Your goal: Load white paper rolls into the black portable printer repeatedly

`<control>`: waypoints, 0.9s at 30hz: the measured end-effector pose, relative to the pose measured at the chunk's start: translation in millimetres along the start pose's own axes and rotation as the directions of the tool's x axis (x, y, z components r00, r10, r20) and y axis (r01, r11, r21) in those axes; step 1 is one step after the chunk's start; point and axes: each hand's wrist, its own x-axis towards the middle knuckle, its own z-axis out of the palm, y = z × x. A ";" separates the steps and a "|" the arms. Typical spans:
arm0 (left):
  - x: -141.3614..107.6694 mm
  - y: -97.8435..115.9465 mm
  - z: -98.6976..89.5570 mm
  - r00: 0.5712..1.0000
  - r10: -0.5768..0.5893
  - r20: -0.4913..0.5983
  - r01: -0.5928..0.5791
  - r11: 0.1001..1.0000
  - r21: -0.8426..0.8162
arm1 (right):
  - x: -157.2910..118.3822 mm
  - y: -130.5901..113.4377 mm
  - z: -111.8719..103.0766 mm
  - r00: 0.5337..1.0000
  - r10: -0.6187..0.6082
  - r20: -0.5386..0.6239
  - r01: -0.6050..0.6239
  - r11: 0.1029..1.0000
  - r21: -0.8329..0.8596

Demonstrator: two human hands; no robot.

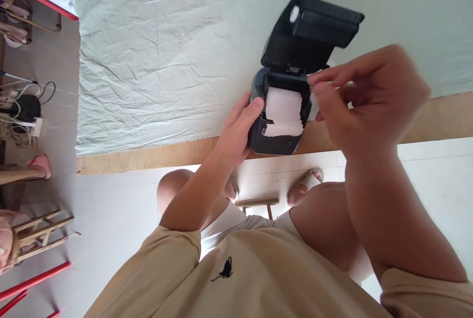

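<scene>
A dark receipt printer [275,146] stands near the table's front edge with its lid [310,37] raised and tilted back. In its bay lies a roll of white paper [284,109], the free end ragged along the right side. My left hand [240,123] is closed round the printer's left side, the thumb on its upper rim. My right hand [365,94] is at the printer's right side, thumb and forefinger bent towards each other close to the hinge. It is slightly blurred, and whatever is between those fingertips cannot be made out.
A pale green cloth [158,57] covers the table, leaving a wooden edge [177,156] bare. On the floor at left are tangled cables [16,123], a wooden stool [40,232] and red bars [35,281]. Another person's foot in a pink shoe [40,165] shows there.
</scene>
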 end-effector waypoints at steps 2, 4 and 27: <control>-3.1 1.4 0.4 1.000 0.002 0.016 -0.002 1.000 0.031 | 2.2 -3.1 -4.6 0.980 -0.017 0.197 0.066 0.967 -0.246; -5.5 3.2 1.7 1.000 -0.002 0.004 0.002 0.998 0.062 | 4.7 -6.8 -10.3 0.921 0.052 0.386 0.130 0.893 -0.430; -0.3 -1.5 -3.3 0.997 -0.054 -0.060 0.056 0.998 0.033 | 12.9 82.7 -64.6 0.983 0.172 0.066 -0.115 0.850 -0.514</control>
